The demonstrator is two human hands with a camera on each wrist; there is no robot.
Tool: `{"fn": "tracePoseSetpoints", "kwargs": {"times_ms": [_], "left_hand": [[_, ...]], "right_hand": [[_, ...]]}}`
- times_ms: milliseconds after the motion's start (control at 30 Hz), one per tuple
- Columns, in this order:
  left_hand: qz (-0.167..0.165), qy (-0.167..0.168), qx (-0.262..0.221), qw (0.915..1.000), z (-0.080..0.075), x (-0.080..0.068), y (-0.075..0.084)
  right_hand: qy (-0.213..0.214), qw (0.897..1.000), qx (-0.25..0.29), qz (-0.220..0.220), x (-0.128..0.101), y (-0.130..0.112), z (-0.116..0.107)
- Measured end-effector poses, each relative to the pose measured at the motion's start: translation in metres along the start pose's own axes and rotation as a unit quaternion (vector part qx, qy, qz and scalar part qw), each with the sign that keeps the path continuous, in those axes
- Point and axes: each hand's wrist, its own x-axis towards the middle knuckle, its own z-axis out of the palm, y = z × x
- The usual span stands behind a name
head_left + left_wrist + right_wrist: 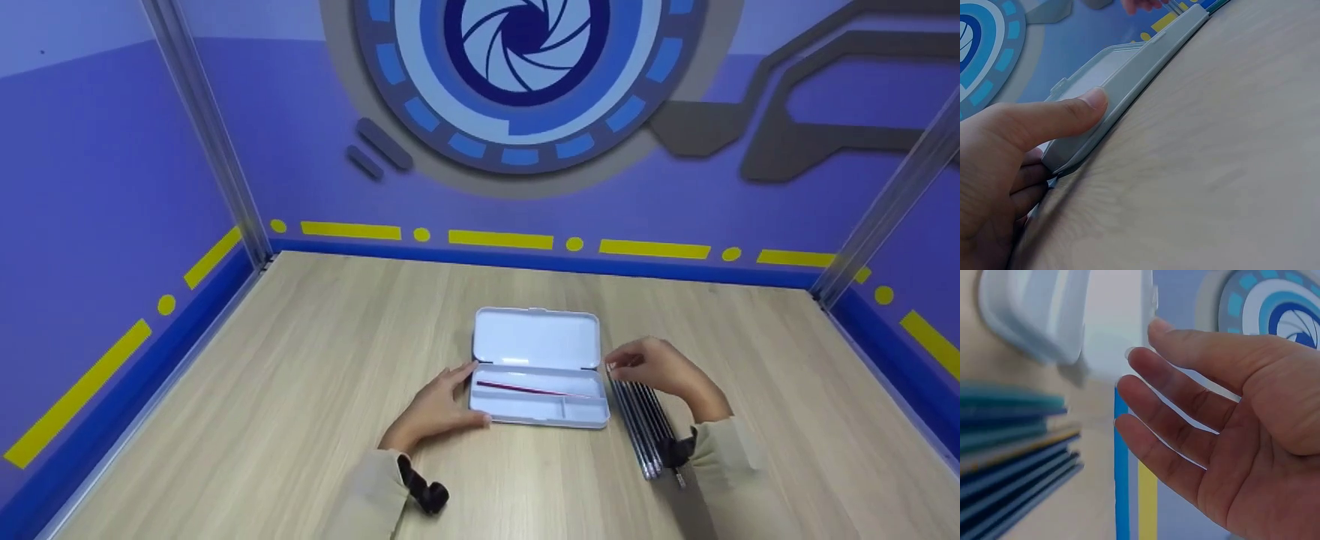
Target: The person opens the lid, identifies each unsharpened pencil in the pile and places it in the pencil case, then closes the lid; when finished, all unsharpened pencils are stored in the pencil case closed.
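Two hands of yours are showing on either side of a white case [517, 409], which is lying open on the wood-grain table [337, 360] in front of you. Your left hand [435, 409] is gripping its left end: the thumb is pressing against the near wall, while the fingers are bending round the end, partly hidden. The lid [536, 337] is lying swung back on the far side. One slender dark-red pencil [525, 388] is resting slightly slantwise in the rear compartment. Your right hand [664, 367] is hanging above the far ends of a row of dark pencils [641, 427], holding nothing; its fingers are curving loosely, apart from the thumb. Those pencils are lying side by side just right of the case. A purple wall [300, 150] is rising behind the table.
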Motion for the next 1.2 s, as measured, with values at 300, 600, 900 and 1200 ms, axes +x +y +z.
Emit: {"fn": "tracePoseSetpoints", "kwargs": {"times_ms": [300,600,900,1200], "left_hand": [[0.000,0.001,0.004,1.0000,-0.001,-0.001,-0.002],[-0.008,0.002,0.001,1.0000,-0.008,-0.001,0.000],[-0.008,-0.002,-0.013,0.9999,-0.005,0.001,-0.001],[-0.009,-0.004,-0.009,0.9999,0.000,0.000,-0.001]], "right_hand": [[0.015,0.999,0.014,0.025,-0.019,0.029,-0.007],[0.024,0.996,0.054,0.067,-0.026,0.041,-0.002],[0.026,0.992,0.085,0.088,-0.037,0.058,0.006],[0.020,0.987,0.098,0.124,-0.043,0.063,0.011]]}}
